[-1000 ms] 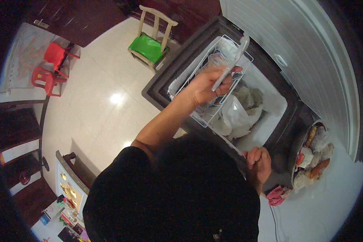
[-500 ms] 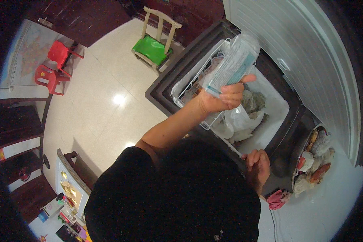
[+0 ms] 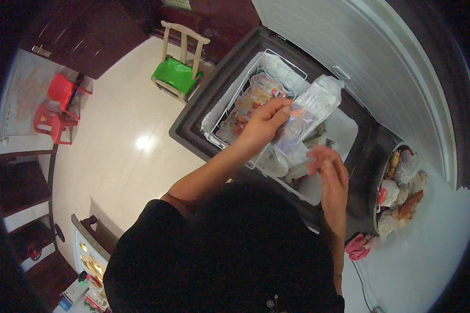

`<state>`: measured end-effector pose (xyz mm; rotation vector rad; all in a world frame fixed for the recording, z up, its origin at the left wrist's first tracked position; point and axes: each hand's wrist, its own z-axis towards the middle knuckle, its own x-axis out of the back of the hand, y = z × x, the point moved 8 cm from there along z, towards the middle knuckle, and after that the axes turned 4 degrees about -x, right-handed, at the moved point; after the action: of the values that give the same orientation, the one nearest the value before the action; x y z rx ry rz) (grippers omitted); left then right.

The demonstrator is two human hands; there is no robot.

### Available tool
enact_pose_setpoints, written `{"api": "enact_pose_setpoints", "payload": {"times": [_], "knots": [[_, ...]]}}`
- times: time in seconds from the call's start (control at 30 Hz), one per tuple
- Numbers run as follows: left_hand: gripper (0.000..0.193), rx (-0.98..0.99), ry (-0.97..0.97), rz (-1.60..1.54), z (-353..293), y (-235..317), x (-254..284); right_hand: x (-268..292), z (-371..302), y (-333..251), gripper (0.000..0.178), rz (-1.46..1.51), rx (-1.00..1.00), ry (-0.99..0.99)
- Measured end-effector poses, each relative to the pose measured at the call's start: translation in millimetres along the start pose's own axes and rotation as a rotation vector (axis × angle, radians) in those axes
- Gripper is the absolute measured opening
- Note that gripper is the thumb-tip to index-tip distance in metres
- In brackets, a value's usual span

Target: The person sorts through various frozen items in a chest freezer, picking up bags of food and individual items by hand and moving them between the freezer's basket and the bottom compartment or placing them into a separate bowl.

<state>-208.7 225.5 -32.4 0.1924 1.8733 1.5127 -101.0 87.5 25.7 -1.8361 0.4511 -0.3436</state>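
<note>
My left hand (image 3: 269,119) is closed on the near left edge of a clear plastic food package (image 3: 314,107), shiny, with a bluish and pinkish patch. It hangs tilted over an opened chest freezer (image 3: 209,104). My right hand (image 3: 330,168) is slightly blurred, a little below the package's lower end; its fingers are apart and nothing shows in them. Under my left hand, colourful packets (image 3: 257,94) lie in a white wire basket (image 3: 226,140) inside the freezer. Whitish plastic bags (image 3: 273,163) lie deeper down, partly hidden by my hands and the package.
The raised freezer lid (image 3: 350,47) stands along the far right. At right is a large round container (image 3: 378,208) of bagged food, with a pink cloth (image 3: 359,246) below it. A wooden chair with a green seat (image 3: 177,75) and red small chairs (image 3: 55,122) stand on the left.
The package has turned over, from its printed label side to a clear side. My left hand now pinches its edge. My right hand has risen from the freezer's rim toward the package.
</note>
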Motion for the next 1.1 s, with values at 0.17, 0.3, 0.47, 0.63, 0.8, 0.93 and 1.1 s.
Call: {"api": "enact_pose_setpoints", "payload": {"times": [0.17, 0.3, 0.47, 0.63, 0.8, 0.93, 1.1], "knots": [[0.023, -0.316, 0.002, 0.271, -12.7, 30.9, -7.3, -21.4, 20.4, -11.2, 0.025, -0.045, 0.091, -0.107], [0.023, -0.359, 0.01, 0.233, -20.4, 31.3, -8.0, -19.5, 27.3, -6.7, 0.02, -0.086, 0.124, -0.087], [0.017, -0.201, -0.014, -0.02, -24.3, 34.1, -11.8, -15.1, 29.3, -9.8, 0.016, -0.081, 0.112, -0.054], [0.014, -0.024, -0.017, -0.267, -25.7, 25.8, -12.6, -16.4, 26.8, -13.4, 0.015, -0.021, 0.124, -0.072], [0.015, 0.015, -0.061, -0.324, -24.0, 24.9, -14.1, -18.1, 27.0, -16.3, 0.017, 0.069, 0.132, -0.062], [0.016, 0.032, -0.066, -0.311, -21.4, 19.8, -11.5, -17.0, 28.0, -13.8, 0.015, 0.021, 0.13, -0.062], [0.014, 0.122, -0.086, -0.239, -13.8, -15.2, -14.2, 5.0, 41.2, 28.1, 0.015, 0.011, -0.031, 0.067]]}}
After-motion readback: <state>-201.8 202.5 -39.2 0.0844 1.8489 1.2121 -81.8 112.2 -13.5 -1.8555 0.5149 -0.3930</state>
